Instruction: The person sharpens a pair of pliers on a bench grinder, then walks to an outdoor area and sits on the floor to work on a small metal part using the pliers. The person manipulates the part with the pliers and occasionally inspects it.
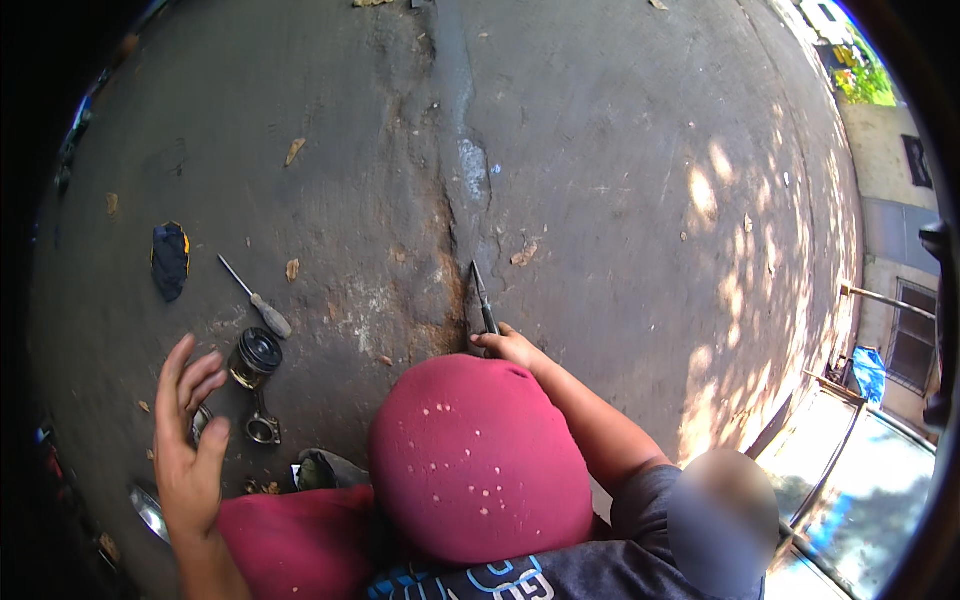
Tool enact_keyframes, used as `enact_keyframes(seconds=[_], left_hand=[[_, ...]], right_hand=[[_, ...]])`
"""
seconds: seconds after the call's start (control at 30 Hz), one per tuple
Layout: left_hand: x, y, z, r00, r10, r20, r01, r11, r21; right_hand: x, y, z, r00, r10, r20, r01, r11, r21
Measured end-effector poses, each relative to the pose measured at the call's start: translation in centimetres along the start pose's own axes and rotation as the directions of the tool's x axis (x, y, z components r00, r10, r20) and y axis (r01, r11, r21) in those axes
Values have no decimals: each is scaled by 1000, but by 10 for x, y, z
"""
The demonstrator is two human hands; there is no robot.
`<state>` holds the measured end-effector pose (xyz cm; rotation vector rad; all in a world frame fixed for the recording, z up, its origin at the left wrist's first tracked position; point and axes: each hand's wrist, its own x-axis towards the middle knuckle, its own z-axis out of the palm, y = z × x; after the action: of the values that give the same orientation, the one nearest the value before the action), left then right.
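My right hand [508,347] grips long-nose pliers [483,295] in front of my raised knee in red trousers [480,455]. The pliers' slim jaws point away from me over a crack in the ground. At the left, my left hand [192,425] is raised with its fingers apart and holds nothing I can see. Just right of it lies an engine piston [256,355] with a dark crown and its connecting rod [263,428]. Beyond the piston rests a screwdriver [262,305] with a pale handle. A metal part partly shows behind the left hand's fingers.
A dark cloth-like item [171,262] with yellow edging lies at the far left. Near my left forearm is a shiny metal object [149,510]. Rough cracked ground [600,160] spreads ahead, with scattered dry leaves [524,254]. A metal-framed panel [870,480] stands at the right.
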<state>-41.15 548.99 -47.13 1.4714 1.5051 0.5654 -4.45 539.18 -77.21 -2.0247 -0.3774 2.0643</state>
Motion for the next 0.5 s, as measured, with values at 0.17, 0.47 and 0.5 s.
enact_keyframes(seconds=[0.17, 0.47, 0.5], left_hand=[[-18, -31, 3, 992, -122, -28, 124, 989, 76], [-18, -45, -7, 976, -39, 216, -42, 933, 358], [-17, -48, -8, 976, -45, 215, -35, 933, 359]], right_hand=[[4, 8, 0, 992, -79, 101, 67, 991, 119], [-14, -32, -2, 992, 123, 5, -121, 964, 237], [-37, -48, -5, 1000, -5, 10, 2, 940, 340]])
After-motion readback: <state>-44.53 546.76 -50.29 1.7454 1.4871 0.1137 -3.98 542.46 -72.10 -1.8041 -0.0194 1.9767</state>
